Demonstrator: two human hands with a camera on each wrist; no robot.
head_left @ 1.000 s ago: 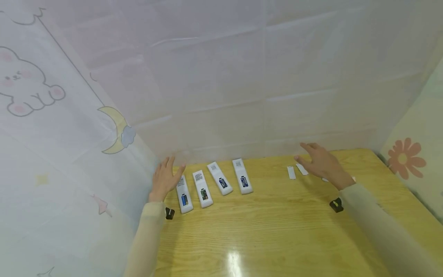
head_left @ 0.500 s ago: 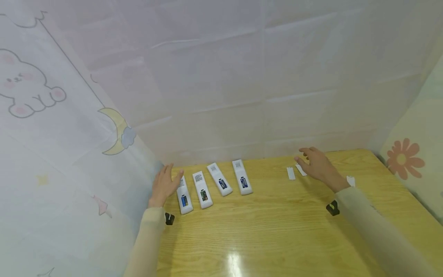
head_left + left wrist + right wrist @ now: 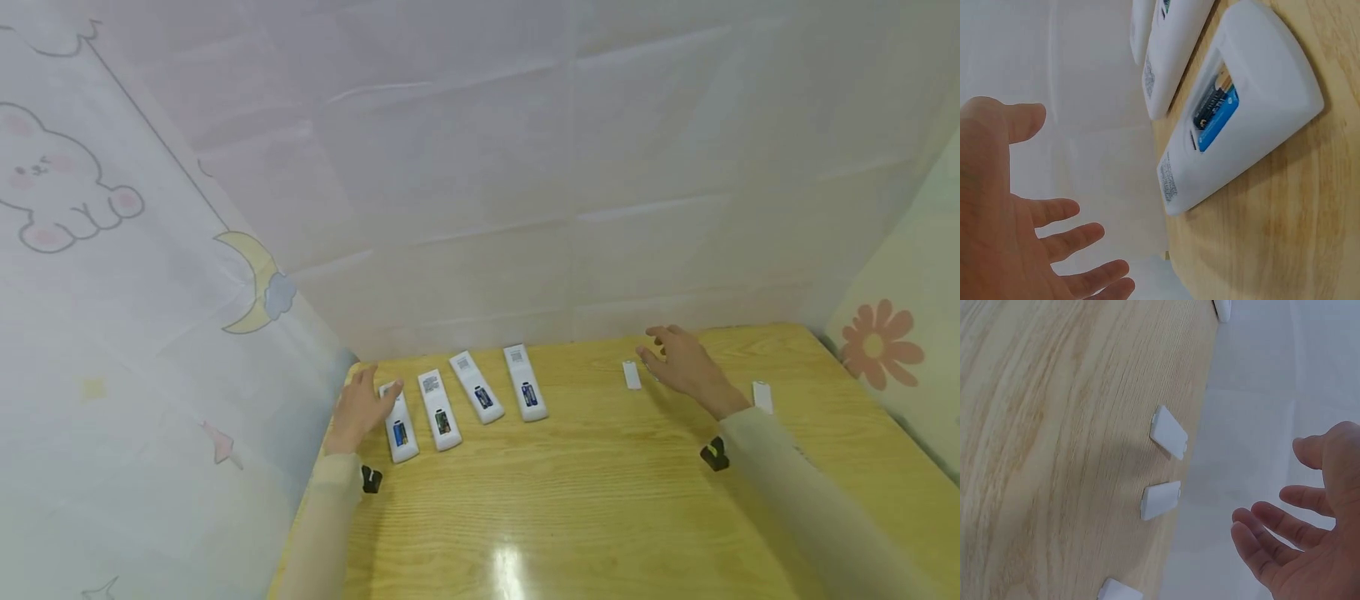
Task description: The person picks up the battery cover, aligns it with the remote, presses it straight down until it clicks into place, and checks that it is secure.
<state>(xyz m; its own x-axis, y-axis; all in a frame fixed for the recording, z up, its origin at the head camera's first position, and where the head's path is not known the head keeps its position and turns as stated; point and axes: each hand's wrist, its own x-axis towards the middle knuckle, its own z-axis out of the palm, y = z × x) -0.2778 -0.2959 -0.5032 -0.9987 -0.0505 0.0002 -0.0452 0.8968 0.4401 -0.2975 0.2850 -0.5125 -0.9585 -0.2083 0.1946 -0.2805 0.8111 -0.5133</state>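
Observation:
Near the leftmost white remote control [image 3: 401, 429], my left hand [image 3: 362, 408] hovers with fingers spread and holds nothing. That remote [image 3: 1241, 103] lies face down, its battery bay uncovered, with a blue battery [image 3: 1219, 123] and a black one [image 3: 1210, 103] inside. My right hand [image 3: 686, 367] is held over small white battery covers, fingers loosely bent, nothing in its grasp. One battery cover [image 3: 1169, 432] and a second cover [image 3: 1160, 499] lie on the table in the right wrist view. A third cover [image 3: 1119, 590] shows at the bottom edge there.
Three more remotes with uncovered battery bays lie to the right: the second remote [image 3: 439, 410], third remote [image 3: 477, 387] and fourth remote [image 3: 525, 382]. The wooden table [image 3: 577, 492] meets a fabric-like back wall [image 3: 480, 183]. Another printed wall [image 3: 150, 375] stands close at left.
My left hand has lowered slightly toward the leftmost remote's top end. My right hand has dropped a little, and the cover at far right now shows past the sleeve.

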